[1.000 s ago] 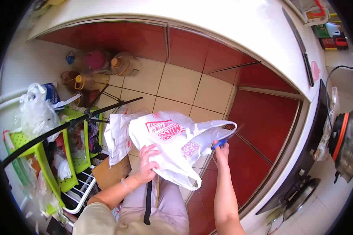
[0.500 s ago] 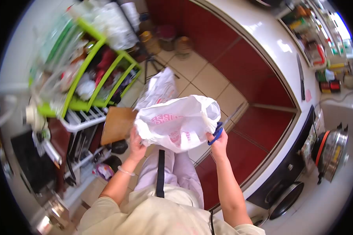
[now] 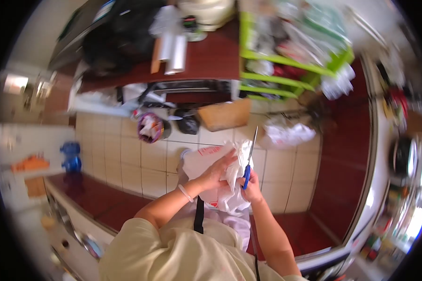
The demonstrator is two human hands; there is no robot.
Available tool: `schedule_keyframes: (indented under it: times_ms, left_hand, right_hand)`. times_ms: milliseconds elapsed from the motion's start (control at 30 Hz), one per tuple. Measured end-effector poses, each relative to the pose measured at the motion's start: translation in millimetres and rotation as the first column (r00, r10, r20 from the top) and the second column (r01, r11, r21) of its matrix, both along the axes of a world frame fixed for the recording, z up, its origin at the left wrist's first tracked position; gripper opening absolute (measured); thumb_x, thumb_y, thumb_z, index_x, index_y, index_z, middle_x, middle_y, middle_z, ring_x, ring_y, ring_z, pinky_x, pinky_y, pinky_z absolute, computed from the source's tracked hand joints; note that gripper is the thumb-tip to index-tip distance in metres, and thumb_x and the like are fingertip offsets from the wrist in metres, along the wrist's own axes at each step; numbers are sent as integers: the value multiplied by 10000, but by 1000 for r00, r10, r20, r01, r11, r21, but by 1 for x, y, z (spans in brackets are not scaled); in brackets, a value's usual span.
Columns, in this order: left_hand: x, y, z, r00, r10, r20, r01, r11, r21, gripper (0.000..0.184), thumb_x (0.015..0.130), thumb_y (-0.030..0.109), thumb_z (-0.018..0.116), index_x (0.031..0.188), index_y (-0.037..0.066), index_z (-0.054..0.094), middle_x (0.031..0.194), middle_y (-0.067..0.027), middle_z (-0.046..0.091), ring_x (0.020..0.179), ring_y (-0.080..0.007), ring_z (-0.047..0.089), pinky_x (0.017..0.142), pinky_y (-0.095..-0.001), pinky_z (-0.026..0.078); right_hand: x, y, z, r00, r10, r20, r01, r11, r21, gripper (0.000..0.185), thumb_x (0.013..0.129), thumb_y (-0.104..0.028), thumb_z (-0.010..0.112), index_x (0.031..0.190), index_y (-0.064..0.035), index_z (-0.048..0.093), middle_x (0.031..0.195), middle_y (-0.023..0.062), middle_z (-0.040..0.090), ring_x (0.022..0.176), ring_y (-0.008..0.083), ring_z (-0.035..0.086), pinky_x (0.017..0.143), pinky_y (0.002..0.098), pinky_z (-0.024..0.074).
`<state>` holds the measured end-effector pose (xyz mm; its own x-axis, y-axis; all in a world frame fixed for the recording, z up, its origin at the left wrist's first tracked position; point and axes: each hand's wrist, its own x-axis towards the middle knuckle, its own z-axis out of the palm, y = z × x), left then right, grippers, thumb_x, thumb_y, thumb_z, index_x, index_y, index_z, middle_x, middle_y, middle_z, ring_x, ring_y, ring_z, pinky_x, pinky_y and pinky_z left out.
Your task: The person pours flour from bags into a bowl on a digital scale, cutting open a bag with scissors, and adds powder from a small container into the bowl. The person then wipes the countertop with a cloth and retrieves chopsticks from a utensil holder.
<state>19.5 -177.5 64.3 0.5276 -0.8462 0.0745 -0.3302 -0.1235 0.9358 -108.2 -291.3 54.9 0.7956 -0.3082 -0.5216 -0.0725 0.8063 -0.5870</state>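
A white plastic bag (image 3: 202, 163) with red print hangs in front of my legs, its top bunched together. My left hand (image 3: 214, 174) lies across the bag, fingers reaching to its gathered edge and gripping the plastic. In my right hand (image 3: 253, 188) is a pair of scissors (image 3: 247, 176) with blue handles, blades pointing up and away from me. The same hand touches the bunched edge of the bag; whether it also pinches the plastic, I cannot tell.
A second white bag (image 3: 290, 135) sits on the tiled floor, near a cardboard piece (image 3: 225, 115) and a purple-rimmed bin (image 3: 150, 133). Beyond are a dark red table (image 3: 211, 61) and a green rack (image 3: 286, 63). Red cabinets (image 3: 340, 140) stand at right.
My view has swung to the left. The bag, spread wide between both hands before, is now gathered, and my left hand has moved across it toward my right. The scissors stay in my right hand.
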Motion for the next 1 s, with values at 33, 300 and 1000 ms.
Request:
schedule_keyframes:
  times_ms: [33, 300, 1000]
  left_hand:
    - [16, 20, 5, 1000, -22, -10, 23, 999, 28, 588, 600, 83, 724, 1143, 85, 499, 1261, -146, 450, 1224, -319, 389, 1020, -441, 296]
    - [136, 211, -69, 911, 237, 339, -312, 932, 185, 478, 625, 178, 728, 1053, 51, 555, 1127, -149, 541, 1123, -331, 466, 990, -443, 298]
    - [203, 270, -480, 651, 745, 147, -670, 473, 572, 751, 610, 106, 726, 1280, 36, 395, 1262, -194, 428, 1189, -316, 383, 1016, -383, 301]
  right_hand:
    - [21, 17, -9, 998, 55, -14, -55, 998, 32, 382, 649, 101, 516, 1004, -30, 567, 825, 2, 581, 701, 88, 548, 638, 222, 462]
    - [175, 157, -58, 856, 517, -6, -516, 854, -65, 164, 739, 11, 599, 889, -55, 584, 823, -23, 553, 763, 93, 525, 705, 211, 425]
    - [36, 100, -166, 771, 12, -636, -184, 961, -205, 157, 733, -45, 603, 847, -67, 496, 893, 168, 649, 856, 215, 615, 750, 299, 465]
